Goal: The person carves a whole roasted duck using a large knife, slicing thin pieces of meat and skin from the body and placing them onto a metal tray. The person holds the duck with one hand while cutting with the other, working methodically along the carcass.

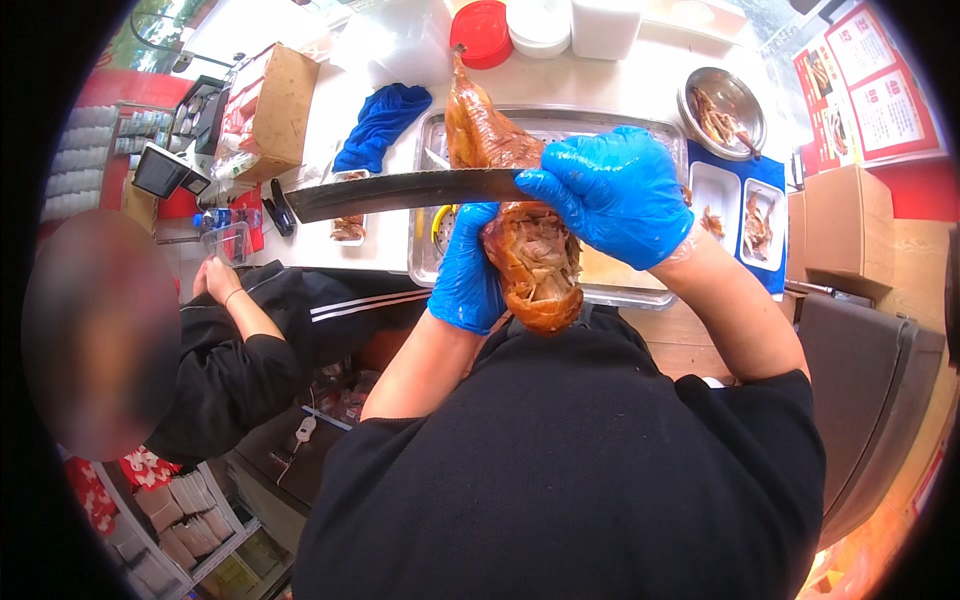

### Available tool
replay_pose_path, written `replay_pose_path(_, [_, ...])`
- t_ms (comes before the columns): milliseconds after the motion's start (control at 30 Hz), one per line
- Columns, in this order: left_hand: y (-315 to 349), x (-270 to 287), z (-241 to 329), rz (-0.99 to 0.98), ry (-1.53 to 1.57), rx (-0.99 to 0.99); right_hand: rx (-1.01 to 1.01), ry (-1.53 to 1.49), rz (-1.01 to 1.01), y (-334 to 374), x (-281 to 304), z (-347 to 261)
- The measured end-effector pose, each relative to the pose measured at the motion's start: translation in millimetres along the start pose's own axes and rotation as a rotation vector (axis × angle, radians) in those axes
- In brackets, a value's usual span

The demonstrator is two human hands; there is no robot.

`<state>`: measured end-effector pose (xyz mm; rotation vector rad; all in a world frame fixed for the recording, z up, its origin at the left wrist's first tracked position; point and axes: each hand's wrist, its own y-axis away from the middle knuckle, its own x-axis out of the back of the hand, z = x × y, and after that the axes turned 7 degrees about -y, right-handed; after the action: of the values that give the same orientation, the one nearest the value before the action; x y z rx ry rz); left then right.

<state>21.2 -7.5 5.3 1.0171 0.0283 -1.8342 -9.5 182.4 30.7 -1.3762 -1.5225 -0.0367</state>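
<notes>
A glossy brown roast duck (485, 130) stretches over the metal tray (425, 150), its narrow neck end pointing away from me. At its near end the skin is cut away and pale meat shows. My left hand (468, 280), in a blue glove, grips the duck's left side, its fingers partly hidden behind the blade. Also gloved in blue, my right hand (618, 200) is closed on a long knife (400, 192). The blade points left and passes over the duck's middle; whether it touches the skin I cannot tell.
Right of the tray, white dishes (758, 235) and a metal bowl (722, 105) hold meat pieces. A blue cloth (385, 125) lies left, beside a small filled container (348, 228). A co-worker (240, 350) sits close on my left. Tubs with a red lid (481, 33) stand behind.
</notes>
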Motion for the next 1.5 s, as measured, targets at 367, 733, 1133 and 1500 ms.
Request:
replay_pose_path(367, [1, 0, 3, -0.019, 0.053, 0.005, 0.069, -0.020, 0.007, -8, 5, -3])
replay_pose_path(733, [2, -6, 3, 0.082, -0.121, -0.003, 0.080, -0.041, -0.012, -7, 5, -1])
replay_pose_path(1133, [-6, 20, 2, 0.069, 0.016, -0.098, 0.106, 0.062, -0.069, 15, 19, 10])
replay_pose_path(1500, [-10, 14, 5, 0.132, -0.015, -0.103, 0.072, 0.049, -0.038, 21, 8, 22])
